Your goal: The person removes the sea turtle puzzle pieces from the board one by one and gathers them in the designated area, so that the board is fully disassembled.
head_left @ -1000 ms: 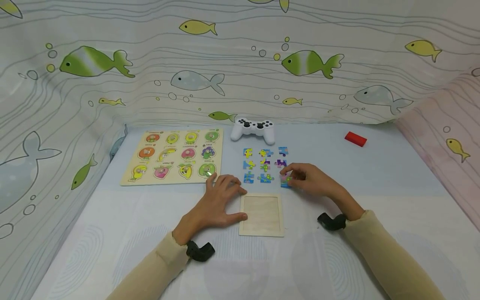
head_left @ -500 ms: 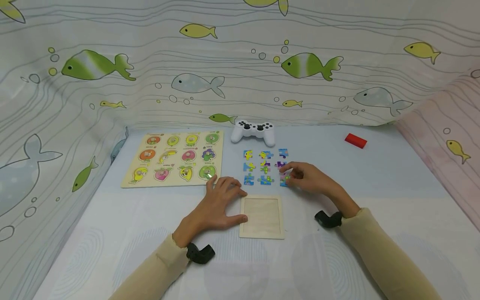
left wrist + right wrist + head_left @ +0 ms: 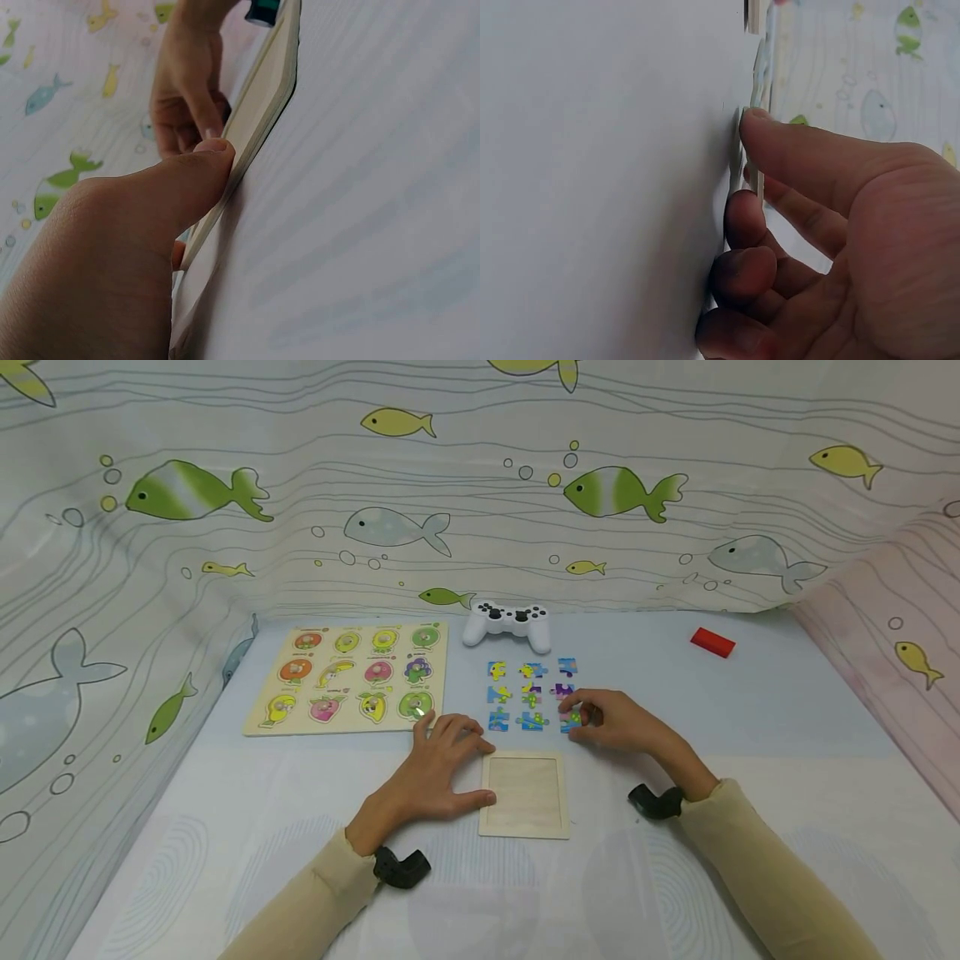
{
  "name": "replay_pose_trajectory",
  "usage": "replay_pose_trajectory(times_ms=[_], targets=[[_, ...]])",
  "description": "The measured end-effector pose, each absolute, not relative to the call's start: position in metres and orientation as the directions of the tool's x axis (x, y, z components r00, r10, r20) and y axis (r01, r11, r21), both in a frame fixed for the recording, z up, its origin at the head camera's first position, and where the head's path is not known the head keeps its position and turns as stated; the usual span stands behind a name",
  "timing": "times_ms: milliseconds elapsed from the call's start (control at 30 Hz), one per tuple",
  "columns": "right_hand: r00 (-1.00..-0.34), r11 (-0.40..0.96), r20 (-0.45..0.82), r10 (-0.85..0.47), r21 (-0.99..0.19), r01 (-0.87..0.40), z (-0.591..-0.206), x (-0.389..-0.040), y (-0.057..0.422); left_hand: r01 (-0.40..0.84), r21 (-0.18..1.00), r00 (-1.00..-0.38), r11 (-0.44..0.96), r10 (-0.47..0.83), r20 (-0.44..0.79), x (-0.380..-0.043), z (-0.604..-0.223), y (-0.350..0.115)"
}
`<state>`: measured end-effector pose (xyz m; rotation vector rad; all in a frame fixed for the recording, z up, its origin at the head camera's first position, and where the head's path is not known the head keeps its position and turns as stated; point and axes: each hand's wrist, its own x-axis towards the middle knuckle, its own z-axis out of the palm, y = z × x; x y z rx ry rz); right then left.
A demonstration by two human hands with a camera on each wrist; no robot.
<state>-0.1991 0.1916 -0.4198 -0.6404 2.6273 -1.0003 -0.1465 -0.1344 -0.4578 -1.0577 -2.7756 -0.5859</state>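
Observation:
In the head view, my left hand (image 3: 435, 768) is spread beside a shallow square wooden puzzle tray (image 3: 524, 796). Its thumb rests on the tray's left rim, and a fingertip touches near the upper left corner. In the left wrist view, the thumb (image 3: 202, 176) lies against the rim. My right hand (image 3: 618, 720) is at the lower right of several small jigsaw pieces (image 3: 532, 695). Its thumb and index finger pinch the near and far edges of a pink-and-blue jigsaw piece (image 3: 570, 720), partly hidden by the hand. The right wrist view shows that piece's thin edge (image 3: 760, 187) beside curled fingers.
A wooden fruit peg puzzle board (image 3: 345, 681) lies to the left, close to the left fingertips. Behind the jigsaw pieces is a white game controller (image 3: 507, 625). A red block (image 3: 712, 642) lies at the far right. A fish-patterned curtain (image 3: 480, 485) bounds the back and sides.
The right thumb has shifted to the near edge of the lower right jigsaw piece, while the index finger stays at its far side. My left hand has stayed on the tray.

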Motion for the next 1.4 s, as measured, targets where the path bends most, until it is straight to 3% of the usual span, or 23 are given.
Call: replay_pose_trajectory(times_ms=[300, 1400], targets=[[-0.86, 0.682, -0.068, -0.505, -0.642, -0.35, -0.4246, -0.2013, 0.1929, 0.665, 0.307, -0.747, 0.681, 0.62, 0.242, -0.1471, -0.4559, -0.1334], [-0.905, 0.725, -0.068, -0.419, -0.626, -0.288, -0.4297, -0.199, 0.1858, 0.664, 0.318, -0.747, 0.677, 0.621, 0.239, -0.1496, -0.4591, -0.1337]])
